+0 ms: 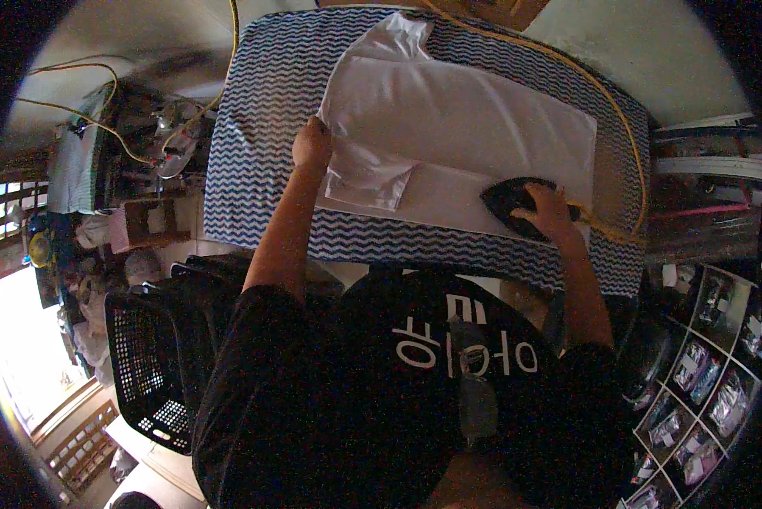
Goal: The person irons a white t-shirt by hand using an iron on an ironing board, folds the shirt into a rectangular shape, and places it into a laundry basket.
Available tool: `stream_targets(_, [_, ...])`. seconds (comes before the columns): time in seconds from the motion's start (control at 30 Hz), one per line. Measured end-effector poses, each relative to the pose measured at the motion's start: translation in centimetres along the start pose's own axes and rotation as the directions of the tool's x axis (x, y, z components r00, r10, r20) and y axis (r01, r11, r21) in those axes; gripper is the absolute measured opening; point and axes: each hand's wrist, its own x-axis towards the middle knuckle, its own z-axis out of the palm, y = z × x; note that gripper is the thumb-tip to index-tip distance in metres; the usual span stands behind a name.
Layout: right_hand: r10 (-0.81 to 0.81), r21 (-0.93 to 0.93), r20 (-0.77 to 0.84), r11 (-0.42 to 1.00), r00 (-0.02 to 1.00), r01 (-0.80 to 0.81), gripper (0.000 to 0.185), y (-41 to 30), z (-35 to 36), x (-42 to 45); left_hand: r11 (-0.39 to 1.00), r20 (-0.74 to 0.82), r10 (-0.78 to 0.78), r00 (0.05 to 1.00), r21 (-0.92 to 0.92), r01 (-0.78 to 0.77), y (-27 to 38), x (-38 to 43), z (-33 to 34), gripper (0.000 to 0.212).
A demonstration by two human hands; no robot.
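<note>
A white garment point(457, 121), folded into a long shape, lies over a table cover point(266, 127) with blue and white zigzag stripes. A short sleeve-like part point(403, 35) sticks out at its far left, and a loose flap point(371, 184) lies folded over near its left end. My left hand point(312, 145) pinches the garment's left edge, with the fingertips partly hidden. Near the garment's right front corner, my right hand point(544, 207) grasps a dark clothes iron point(511, 197). The iron rests on the cloth, its tip pointing left.
A yellow cord point(635, 153) curves from the iron around the table's right side and far edge. Black perforated baskets point(142, 356) stand at my left. To the right is a compartment rack point(689, 331) holding plastic-wrapped packets. A cluttered shelf point(152, 216) stands beyond the table's left side.
</note>
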Motion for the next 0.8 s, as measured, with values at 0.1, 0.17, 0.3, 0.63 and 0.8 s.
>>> stream_targets(0.1, [-0.004, -0.050, -0.064, 0.999, 0.998, 0.000, 0.065, -0.3, 0.2, -0.4, 0.982, -0.104, 0.176, 0.979, -0.047, -0.182, -2.1, -2.2, 0.0, 0.025])
stream_targets(0.17, [-0.004, 0.045, -0.085, 0.999, 0.996, 0.008, 0.063, -1.1, -0.6, -0.5, 0.985, 0.033, 0.166, 0.986, -0.050, -0.164, -3.8, -4.6, -0.2, 0.029])
stream_targets(0.3, [0.019, 0.027, -0.104, 1.000, 0.994, -0.016, 0.061, 0.4, 0.8, -0.3, 0.992, 0.186, 0.114, 0.976, -0.069, -0.103, -3.8, -7.8, -0.9, 0.033])
stream_targets(0.63, [-0.187, -0.086, -0.389, 0.982, 0.902, 0.166, 0.041, -10.4, 1.3, 1.8, 0.945, 0.194, 0.198, 0.961, -0.298, -0.134, -3.7, -7.9, -0.2, 0.030])
stream_targets(0.8, [-0.495, -0.145, -0.434, 0.863, 0.753, 0.485, 0.038, -18.4, 9.3, 5.0, 0.957, 0.121, 0.090, 0.989, -0.285, -0.053, -1.1, -9.2, -2.7, 0.027])
